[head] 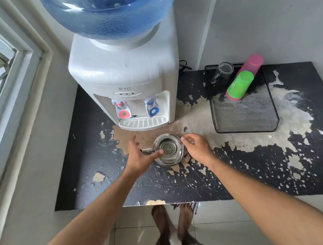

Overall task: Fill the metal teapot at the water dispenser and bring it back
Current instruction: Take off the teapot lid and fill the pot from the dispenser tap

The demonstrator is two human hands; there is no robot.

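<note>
Both hands, the left hand (138, 155) spread wide and the right hand (195, 146) loosely curled, are placed around the lidless metal teapot (168, 150) at frame centre, which could be tipped by a careless lift.

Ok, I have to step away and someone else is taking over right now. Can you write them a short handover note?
Left hand: open, fingertips touching the rim of the lidless round metal teapot.
Right hand: loosely curled by the teapot's right side, grip unclear.
Teapot: on the peeling black counter, in front of the white water dispenser, not under the red tap or the blue tap.
Done: teapot brought over. No water visible inside.
Left: fill it, carry it back.
</note>
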